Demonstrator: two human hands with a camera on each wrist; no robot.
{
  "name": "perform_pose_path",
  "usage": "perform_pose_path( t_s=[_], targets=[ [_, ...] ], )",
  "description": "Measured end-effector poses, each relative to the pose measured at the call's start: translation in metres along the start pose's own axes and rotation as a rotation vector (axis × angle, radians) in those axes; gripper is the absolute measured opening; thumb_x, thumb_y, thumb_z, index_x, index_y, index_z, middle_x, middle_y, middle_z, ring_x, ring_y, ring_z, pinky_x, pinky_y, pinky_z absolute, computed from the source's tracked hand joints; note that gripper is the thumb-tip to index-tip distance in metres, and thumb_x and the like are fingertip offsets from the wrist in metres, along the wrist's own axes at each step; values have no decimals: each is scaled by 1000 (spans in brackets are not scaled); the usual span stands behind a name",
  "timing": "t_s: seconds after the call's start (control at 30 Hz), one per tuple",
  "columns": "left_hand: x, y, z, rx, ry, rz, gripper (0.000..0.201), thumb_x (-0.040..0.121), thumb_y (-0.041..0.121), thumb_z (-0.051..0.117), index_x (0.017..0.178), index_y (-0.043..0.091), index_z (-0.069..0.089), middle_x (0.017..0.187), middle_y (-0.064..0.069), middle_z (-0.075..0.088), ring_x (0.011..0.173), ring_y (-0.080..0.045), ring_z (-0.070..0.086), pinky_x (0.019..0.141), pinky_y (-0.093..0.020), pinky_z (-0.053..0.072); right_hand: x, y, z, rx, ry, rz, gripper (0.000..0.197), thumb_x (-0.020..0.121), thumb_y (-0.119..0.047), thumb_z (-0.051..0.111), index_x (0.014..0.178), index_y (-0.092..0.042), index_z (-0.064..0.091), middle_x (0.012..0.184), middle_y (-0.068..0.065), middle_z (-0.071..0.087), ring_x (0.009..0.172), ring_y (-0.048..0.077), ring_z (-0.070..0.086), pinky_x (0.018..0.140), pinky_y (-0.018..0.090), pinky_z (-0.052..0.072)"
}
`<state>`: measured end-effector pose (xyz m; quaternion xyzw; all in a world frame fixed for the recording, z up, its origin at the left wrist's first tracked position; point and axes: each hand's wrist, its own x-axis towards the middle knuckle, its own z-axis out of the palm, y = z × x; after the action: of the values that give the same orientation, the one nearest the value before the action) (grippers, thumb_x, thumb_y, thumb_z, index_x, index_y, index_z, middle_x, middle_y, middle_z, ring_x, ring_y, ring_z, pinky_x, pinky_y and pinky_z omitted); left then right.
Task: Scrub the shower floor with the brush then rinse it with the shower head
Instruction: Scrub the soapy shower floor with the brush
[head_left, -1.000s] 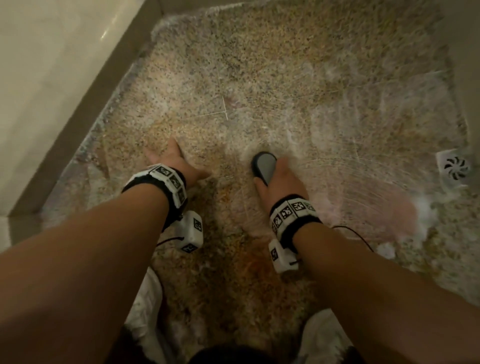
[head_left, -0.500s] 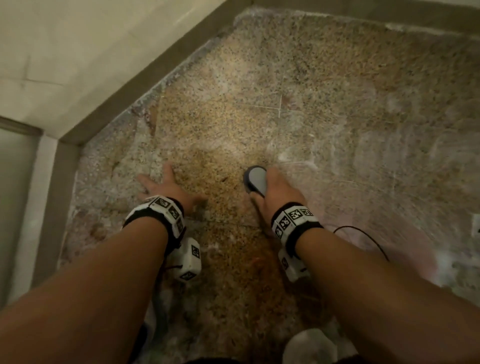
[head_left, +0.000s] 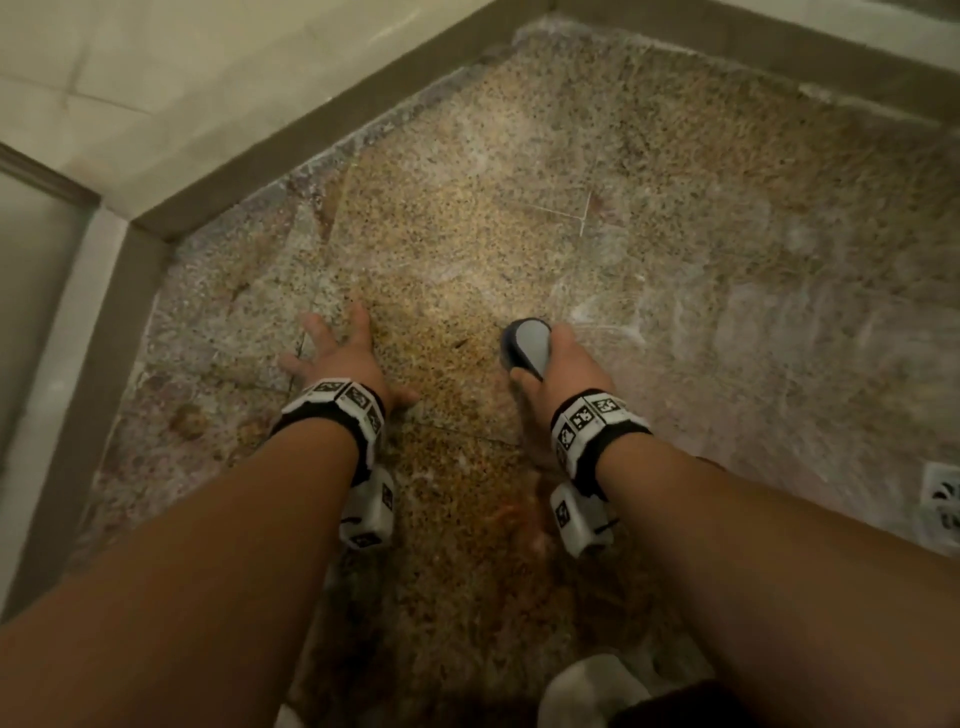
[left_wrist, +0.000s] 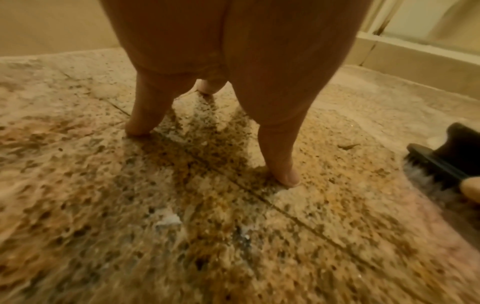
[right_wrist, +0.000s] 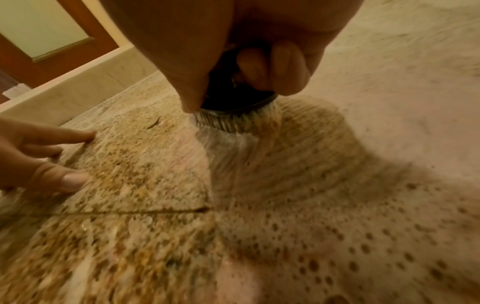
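My right hand (head_left: 558, 366) grips a dark scrub brush (head_left: 524, 343) with a grey top, bristles down on the speckled shower floor (head_left: 727, 234). In the right wrist view the fingers curl round the brush's dark body (right_wrist: 228, 96) and the bristles (right_wrist: 223, 123) press into soapy streaks. My left hand (head_left: 337, 348) rests flat on the wet floor to the brush's left, fingers spread. The left wrist view shows its fingertips (left_wrist: 285, 176) planted on the floor and the brush (left_wrist: 446, 162) at the far right. No shower head is in view.
White foam smears (head_left: 805, 322) cover the floor to the right. A floor drain (head_left: 943, 493) sits at the right edge. A raised tiled kerb (head_left: 311, 135) runs along the left and far sides. My knees (head_left: 592, 686) are at the bottom.
The view has swung left, so the drain moved to the frame's edge. The brush has shifted slightly left over the floor, and the left hand stays planted beside it.
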<state>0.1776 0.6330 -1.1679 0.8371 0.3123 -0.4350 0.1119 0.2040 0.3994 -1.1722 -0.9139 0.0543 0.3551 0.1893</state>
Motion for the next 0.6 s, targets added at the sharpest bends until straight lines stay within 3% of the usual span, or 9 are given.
perform_pose_path(
  t_s=[0.3,0.47,0.6],
  targets=[
    [0,-2,-1,15,-12,7,135,69,61,83,149,51,-25,159,-7,-36,145,-59,-7,107,-71,33,-30,-9,17,2,75,-1,56,95,-46,64,136,-23,33,128,13,59,105,40,64,85,52,57],
    [4,0,0,42,8,25,137,69,63,82,149,48,-28,160,-10,-35,145,-59,-7,108,-71,30,-77,-15,69,-61,-40,-154,61,95,-49,62,143,-27,31,134,8,55,106,36,64,86,48,56],
    [3,-5,2,74,37,57,135,67,69,79,150,47,-25,162,-11,-30,144,-61,-1,106,-71,32,-65,35,45,61,165,83,54,92,-50,65,131,-24,39,124,11,61,101,38,65,83,46,55]
  ],
)
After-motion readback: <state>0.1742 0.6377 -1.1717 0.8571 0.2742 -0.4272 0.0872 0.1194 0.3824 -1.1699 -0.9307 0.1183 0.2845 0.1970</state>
